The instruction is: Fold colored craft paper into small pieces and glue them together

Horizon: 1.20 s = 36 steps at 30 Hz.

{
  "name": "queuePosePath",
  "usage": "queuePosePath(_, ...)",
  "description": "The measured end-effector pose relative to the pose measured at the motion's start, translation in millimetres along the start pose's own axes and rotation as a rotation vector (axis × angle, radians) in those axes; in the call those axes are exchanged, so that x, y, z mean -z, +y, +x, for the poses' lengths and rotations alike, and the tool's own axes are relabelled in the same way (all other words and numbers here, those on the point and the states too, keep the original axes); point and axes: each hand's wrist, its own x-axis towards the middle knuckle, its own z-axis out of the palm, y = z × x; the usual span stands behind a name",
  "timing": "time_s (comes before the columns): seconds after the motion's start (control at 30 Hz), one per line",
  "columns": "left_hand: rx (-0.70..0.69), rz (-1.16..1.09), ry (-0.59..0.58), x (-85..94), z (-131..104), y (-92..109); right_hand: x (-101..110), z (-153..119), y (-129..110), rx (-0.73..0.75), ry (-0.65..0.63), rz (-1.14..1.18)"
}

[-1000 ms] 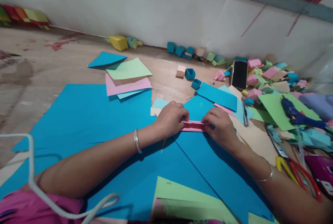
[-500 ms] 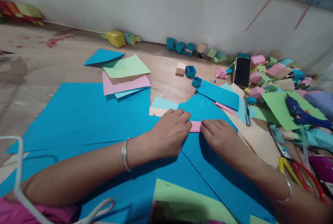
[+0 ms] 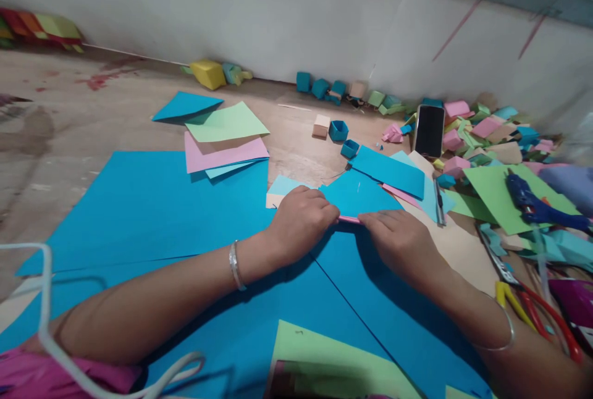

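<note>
Between my two hands a small pink paper strip [image 3: 349, 220] shows as a thin band, seen nearly edge-on. My left hand [image 3: 303, 223] is closed on its left end, fingers curled and knuckles up. At the right end, my right hand [image 3: 396, 238] pinches the strip, with its fingertips hidden behind the hand. Both hands are over large blue sheets [image 3: 222, 306]. A small light-blue and cream piece [image 3: 280, 189] lies just beyond my left hand, and a blue sheet [image 3: 359, 192] lies beyond the strip.
Folded papers [image 3: 227, 122] lie back left. Small paper boxes [image 3: 338, 131] stand near the wall. At right are a phone [image 3: 429, 131], a paper pile [image 3: 491, 130], a blue glue gun [image 3: 528, 201] and scissors [image 3: 551, 312]. A white cable [image 3: 45, 300] loops at left.
The pink strip has tilted from showing its flat face to a thin edge. My hands have rolled slightly with it and moved up a little, still holding it.
</note>
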Motion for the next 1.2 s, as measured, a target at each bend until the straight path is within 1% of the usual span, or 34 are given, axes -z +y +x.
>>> queuePosePath(0.03, 0.036, -0.066, 0.05, 0.1, 1, -1, 0, 0, 1, -0.017, 0.027, -0.004)
queuePosePath(0.1, 0.171, -0.266, 0.191, 0.1, 3, -2, 1, 0, 2, -0.08, 0.113, -0.003)
queuePosePath(0.13, 0.262, -0.408, 0.261, 0.1, 5, -1, 2, 1, 2, -0.121, 0.167, 0.005)
queuePosePath(0.17, 0.354, -0.573, 0.303, 0.1, 6, 2, 3, 1, 2, -0.162, 0.221, 0.014)
queuePosePath(0.2, 0.436, -0.75, 0.315, 0.2, 6, 7, 4, 2, 2, -0.196, 0.268, 0.017)
queuePosePath(0.23, 0.487, -0.932, 0.266, 0.3, 5, 13, 5, 2, 1, -0.216, 0.307, 0.007)
queuePosePath(0.27, 0.491, -1.081, 0.15, 0.4, 4, 20, 6, 2, 0, -0.218, 0.341, -0.014)
queuePosePath(0.3, 0.478, -1.176, 0.059, 0.5, 2, 29, 7, 2, -3, -0.198, 0.364, -0.039)
queuePosePath(0.33, 0.448, -1.232, 0.006, 0.6, 0, 37, 8, 1, -6, -0.157, 0.375, -0.063)
queuePosePath(0.4, 0.396, -1.292, -0.006, 1.0, -5, 52, 8, -2, -15, -0.037, 0.379, -0.083)
queuePosePath(0.47, 0.398, -1.271, 0.024, 1.2, -9, 61, 7, -4, -26, 0.077, 0.376, -0.068)
queuePosePath(0.53, 0.4, -1.181, 0.089, 0.4, -10, 62, 5, -5, -35, 0.13, 0.389, -0.042)
queuePosePath(0.6, 0.386, -1.076, 0.159, -1.8, -11, 57, 4, -3, -39, 0.159, 0.38, 0.023)
queuePosePath(0.67, 0.372, -1.007, 0.19, -4.2, -10, 49, 8, 1, -39, 0.17, 0.361, 0.108)
queuePosePath(0.7, 0.362, -0.982, 0.178, -4.7, -10, 44, 11, 3, -37, 0.164, 0.361, 0.14)
queuePosePath(0.73, 0.344, -0.954, 0.142, -4.5, -9, 40, 16, 5, -34, 0.145, 0.377, 0.161)
queuePosePath(0.83, 0.261, -0.834, -0.014, 0.6, -7, 30, 34, 10, -24, 0.025, 0.492, 0.156)
queuePosePath(0.9, 0.199, -0.736, -0.085, 5.1, -6, 27, 43, 12, -19, -0.044, 0.536, 0.145)
queuePosePath(0.97, 0.124, -0.634, -0.121, 8.2, -6, 26, 47, 14, -17, -0.07, 0.519, 0.166)
queuePosePath(1.07, 0.031, -0.526, -0.153, 9.3, -7, 27, 46, 16, -16, -0.03, 0.467, 0.27)
queuePosePath(1.13, 0.042, -0.547, -0.19, 9.0, -8, 27, 44, 16, -16, 0.0, 0.457, 0.332)
queuePosePath(1.2, 0.091, -0.614, -0.237, 8.9, -8, 27, 43, 15, -15, 0.005, 0.451, 0.372)
